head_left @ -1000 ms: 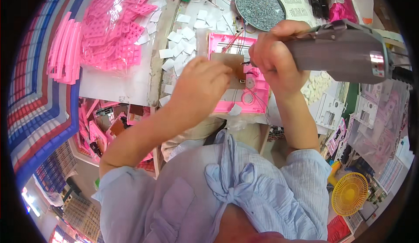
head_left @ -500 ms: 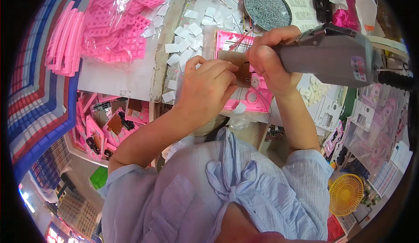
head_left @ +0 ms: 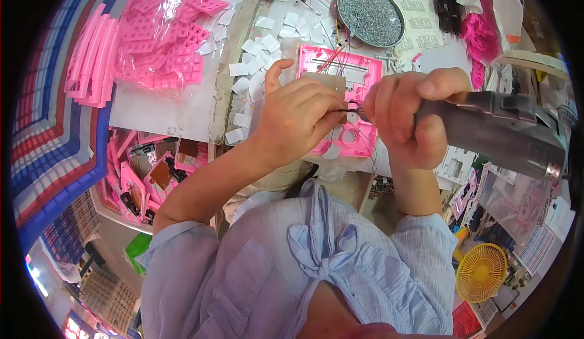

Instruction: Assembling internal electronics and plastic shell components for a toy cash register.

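Upper left: pink plastic strips [head_left: 90, 59]; clear bag of pink grid parts [head_left: 163, 34]; white paper squares [head_left: 254, 50].

Centre: our left hand [head_left: 298, 117] presses a brown circuit board [head_left: 331, 86] onto the pink housing [head_left: 348, 104], fingers pinching at the bit.

Right of centre: our right hand [head_left: 409, 117] is clenched round the grey electric screwdriver [head_left: 499, 132].

Fastening looks mid-way; we cannot tell which screws are seated.

Upper right: round tray of screws [head_left: 370, 15]; pink-and-white bag [head_left: 486, 10].

Workbench [head_left: 164, 111], white top | pink frame [head_left: 359, 74] at centre | round screw tray [head_left: 371, 15] behind | bagged pink parts [head_left: 161, 41] far left | white pads [head_left: 255, 50] scattered between
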Demonstrator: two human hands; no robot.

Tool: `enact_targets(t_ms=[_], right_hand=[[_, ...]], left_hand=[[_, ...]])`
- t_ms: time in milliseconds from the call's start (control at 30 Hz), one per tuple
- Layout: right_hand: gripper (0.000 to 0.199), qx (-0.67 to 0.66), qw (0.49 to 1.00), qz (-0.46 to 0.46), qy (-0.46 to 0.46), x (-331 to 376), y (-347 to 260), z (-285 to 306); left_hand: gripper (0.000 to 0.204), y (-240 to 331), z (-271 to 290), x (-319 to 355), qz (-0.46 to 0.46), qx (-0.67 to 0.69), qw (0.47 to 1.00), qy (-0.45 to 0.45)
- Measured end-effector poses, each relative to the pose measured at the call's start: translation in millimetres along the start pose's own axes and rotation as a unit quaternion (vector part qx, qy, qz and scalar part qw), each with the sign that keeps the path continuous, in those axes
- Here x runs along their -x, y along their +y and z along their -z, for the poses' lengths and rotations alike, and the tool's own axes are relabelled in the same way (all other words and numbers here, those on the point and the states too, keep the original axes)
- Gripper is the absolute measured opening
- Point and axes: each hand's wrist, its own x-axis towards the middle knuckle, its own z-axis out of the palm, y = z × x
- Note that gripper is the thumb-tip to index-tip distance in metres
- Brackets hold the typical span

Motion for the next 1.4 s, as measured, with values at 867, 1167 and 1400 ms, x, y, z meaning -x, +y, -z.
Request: enact_targets(t_ms=[867,1167,1400], right_hand=[[0.032,0.019,1.000,-0.005,0.021,10,5,21],[0.029,0.102,0.994,-0.037,-0.014,25,30,-3],[0.022,0.210,0.973,-0.071,-0.066,29,29,-7]], left_hand=[[0.014,-104,-74,-184,-0.090,-0.327,0.921,-0.192],[0.014,-99,-66,-181,-0.168,-0.301,0.939,0.019],[0.015,-57,-10,-156,-0.161,-0.202,0.966,0.032]])
